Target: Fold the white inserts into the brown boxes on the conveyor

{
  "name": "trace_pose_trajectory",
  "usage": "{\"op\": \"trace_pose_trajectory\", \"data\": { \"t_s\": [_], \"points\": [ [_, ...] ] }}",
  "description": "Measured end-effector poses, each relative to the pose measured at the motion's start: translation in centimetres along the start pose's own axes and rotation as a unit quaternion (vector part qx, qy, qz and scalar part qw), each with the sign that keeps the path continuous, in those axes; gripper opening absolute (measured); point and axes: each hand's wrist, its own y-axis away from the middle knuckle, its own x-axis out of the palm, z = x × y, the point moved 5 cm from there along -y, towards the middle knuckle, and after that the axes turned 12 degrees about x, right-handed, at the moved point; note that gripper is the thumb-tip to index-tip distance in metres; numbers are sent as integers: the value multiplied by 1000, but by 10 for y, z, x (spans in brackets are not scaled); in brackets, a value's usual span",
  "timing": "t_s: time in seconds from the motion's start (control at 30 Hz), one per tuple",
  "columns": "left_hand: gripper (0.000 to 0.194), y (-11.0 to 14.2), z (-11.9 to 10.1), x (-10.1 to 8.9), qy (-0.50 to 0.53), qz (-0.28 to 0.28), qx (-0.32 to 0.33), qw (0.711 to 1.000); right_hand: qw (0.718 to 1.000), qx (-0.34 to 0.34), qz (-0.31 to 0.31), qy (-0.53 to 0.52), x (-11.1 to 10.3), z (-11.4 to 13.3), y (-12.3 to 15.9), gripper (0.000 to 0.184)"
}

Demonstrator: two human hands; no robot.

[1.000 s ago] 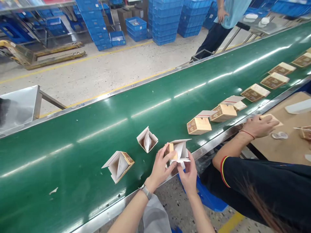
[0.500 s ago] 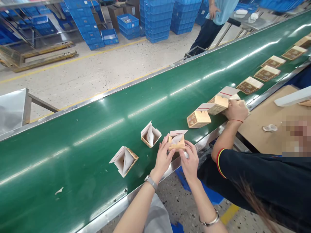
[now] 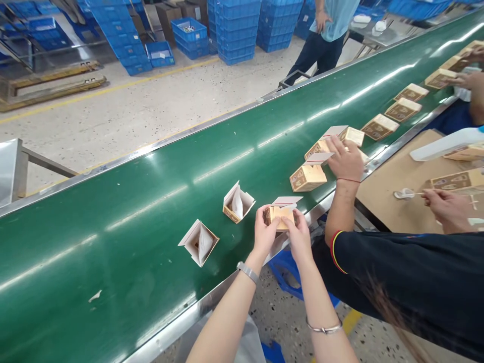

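Head view shows us the person's left hand (image 3: 266, 232) and right hand (image 3: 301, 236) together grasping one small tan cardboard box with brown printing (image 3: 282, 212). This box is between the two hands, at the near edge of the smooth green conveyor belt (image 3: 162, 217), close to the shiny metal rail (image 3: 196, 311); whether its bottom touches the belt, we cannot tell. Its longer visible side runs from left to right, so neither hand is nearer: the left fingers cover the left end, the right fingers the right end, and both thumbs lie on the tan panel facing us, their tips nearly meeting. A flat white cardboard flap with a red line (image 3: 286, 201) stands open at the far side, beyond the thumbs. We judge this the relation which matters most: the flap is far, the thumbs are near. An open cardboard box with white inside (image 3: 231, 213) is just left of the left hand, and a second open cardboard box (image 3: 192, 242) is nearer and more left. Farther right is a co-worker's hand (image 3: 346, 161).
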Motion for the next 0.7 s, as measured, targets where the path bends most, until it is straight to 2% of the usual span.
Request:
{"op": "trace_pose_trajectory", "data": {
  "t_s": [0.1,0.23,0.37,0.57,0.7],
  "points": [
    [40,-8,2,8,-15,-14,6,1000,1000,-3,-10,3,0,5,-11,60],
    [40,-18,8,13,-34,6,6,999,1000,-17,-26,4,1,12,-16,56],
    [41,-25,13,20,-35,19,13,999,999,-15,-38,-4,-1,13,-28,61],
    [25,-34,13,39,-60,0,31,998,998,-7,-61,-3,-8,14,-54,70],
    [23,-39,8,42,-69,13,47,996,999,-14,-39,12,-14,16,-52,73]
  ]
}}
